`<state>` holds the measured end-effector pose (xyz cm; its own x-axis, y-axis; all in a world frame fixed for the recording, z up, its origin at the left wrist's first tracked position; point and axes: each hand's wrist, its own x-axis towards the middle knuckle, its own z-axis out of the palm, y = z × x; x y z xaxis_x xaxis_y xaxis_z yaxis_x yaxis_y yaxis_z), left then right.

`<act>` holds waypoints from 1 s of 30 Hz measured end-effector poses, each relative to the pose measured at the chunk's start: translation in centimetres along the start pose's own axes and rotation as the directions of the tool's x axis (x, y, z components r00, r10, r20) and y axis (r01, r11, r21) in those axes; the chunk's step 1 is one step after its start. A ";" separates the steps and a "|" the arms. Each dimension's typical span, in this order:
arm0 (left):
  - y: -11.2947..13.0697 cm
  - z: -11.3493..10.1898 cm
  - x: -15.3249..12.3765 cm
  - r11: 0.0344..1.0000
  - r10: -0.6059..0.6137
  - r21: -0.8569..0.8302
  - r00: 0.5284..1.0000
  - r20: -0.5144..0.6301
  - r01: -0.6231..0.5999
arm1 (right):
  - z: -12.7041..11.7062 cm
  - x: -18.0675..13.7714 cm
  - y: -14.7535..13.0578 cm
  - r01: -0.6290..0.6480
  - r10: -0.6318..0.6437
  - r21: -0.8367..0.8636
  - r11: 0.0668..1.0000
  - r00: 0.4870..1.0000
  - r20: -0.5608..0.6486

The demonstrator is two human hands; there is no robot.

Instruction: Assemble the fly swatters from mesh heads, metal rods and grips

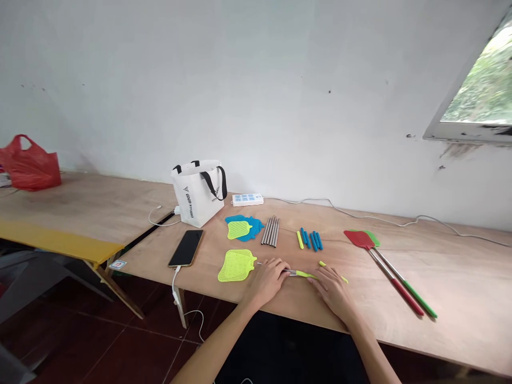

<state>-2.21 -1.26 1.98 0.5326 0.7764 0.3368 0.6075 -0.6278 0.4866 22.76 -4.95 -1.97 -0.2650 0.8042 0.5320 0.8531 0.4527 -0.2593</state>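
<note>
My left hand (269,278) is closed over a thin metal rod (291,272) low above the front part of the table. On the rod's right end sits a yellow-green handle sleeve (304,274), and my right hand (330,288) has its fingers closed on it. Another yellow-green sleeve (322,263) shows partly from behind my right fingers. Left of my left hand lie yellow-green fly swatter heads (236,265). Behind them, blue swatter heads (253,230) lie under a yellow-green one. Several metal rods (271,231) rest side by side, with blue sleeves (314,241) and a yellow-green sleeve (300,240) to their right.
Two finished-looking fly swatters, red (362,240) and green (375,239), lie at the right. A phone (186,248) on a cable, a white bag (198,200) and a power strip (247,200) stand at the left and back. A grey cable (360,216) runs along the wall.
</note>
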 end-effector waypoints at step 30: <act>-0.5 0.3 0.0 1.000 -0.011 -0.014 1.000 0.004 0.011 | 0.5 -0.8 0.9 -0.391 0.351 -0.224 0.893 0.915 -0.198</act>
<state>-2.34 -1.00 1.53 0.5279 0.7833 0.3283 0.6054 -0.6181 0.5014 23.51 -5.00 -3.00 0.1458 0.8183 0.5559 0.9659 0.0039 -0.2590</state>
